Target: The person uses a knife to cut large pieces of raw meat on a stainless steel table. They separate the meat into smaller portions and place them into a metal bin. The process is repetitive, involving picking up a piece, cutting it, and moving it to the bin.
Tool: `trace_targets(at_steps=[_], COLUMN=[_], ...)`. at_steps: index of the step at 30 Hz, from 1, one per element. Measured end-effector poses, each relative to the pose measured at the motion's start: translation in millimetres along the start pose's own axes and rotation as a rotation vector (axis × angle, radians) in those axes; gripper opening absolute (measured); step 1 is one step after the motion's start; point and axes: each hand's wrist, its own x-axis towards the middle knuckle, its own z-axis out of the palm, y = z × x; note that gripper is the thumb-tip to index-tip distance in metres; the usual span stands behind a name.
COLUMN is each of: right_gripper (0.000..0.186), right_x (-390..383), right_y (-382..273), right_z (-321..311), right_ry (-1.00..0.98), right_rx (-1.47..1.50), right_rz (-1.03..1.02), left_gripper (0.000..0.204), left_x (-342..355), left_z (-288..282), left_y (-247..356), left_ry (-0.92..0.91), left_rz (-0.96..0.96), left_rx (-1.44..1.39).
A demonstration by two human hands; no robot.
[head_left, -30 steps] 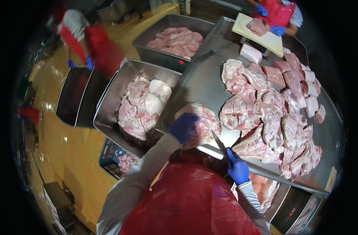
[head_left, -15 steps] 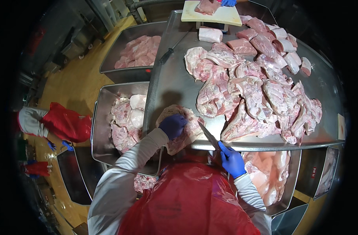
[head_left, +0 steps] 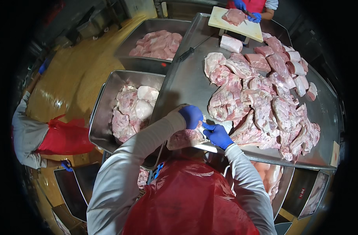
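My left hand (head_left: 190, 116), in a blue glove, is closed on the far part of a slab of pale raw meat (head_left: 182, 139) at the near left edge of the steel table (head_left: 188, 88). My right hand (head_left: 218, 137), also gloved, is beside it, fingers wrapped on a knife, whose blade is mostly hidden between the hands and the meat. A heap of large raw cuts (head_left: 257, 109) lies to the right on the table. A black-handled steel rod (head_left: 187, 53) lies at the table's far left.
Steel bins of meat (head_left: 134, 113) (head_left: 153, 45) stand left of the table. A co-worker (head_left: 46, 135) in a red apron is by a dark bin (head_left: 69, 188). Another person's gloved hand (head_left: 254, 17) works at a white board (head_left: 216, 23). More bins stand below right.
My right hand and knife have moved up and left into the meat, next to my left hand, which has moved slightly right. The co-worker at left has shifted, an arm now stretched out.
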Motion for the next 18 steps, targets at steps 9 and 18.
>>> trace_targets(at_steps=[9, 18], right_gripper=[0.045, 0.044], right_x=[-54.7, -50.9], right_y=[7.7, -6.8], right_z=[-2.4, 3.2], right_ry=[-0.042, -0.114], right_rx=[0.112, 0.077], right_rz=[0.177, 0.149], left_gripper=[0.028, 0.024], left_x=[18.6, 19.8], left_z=[-5.5, -2.5], left_y=[2.9, -22.7], left_ry=[-0.071, 0.053], left_rz=[0.002, 0.013], left_rx=[-0.245, -0.299])
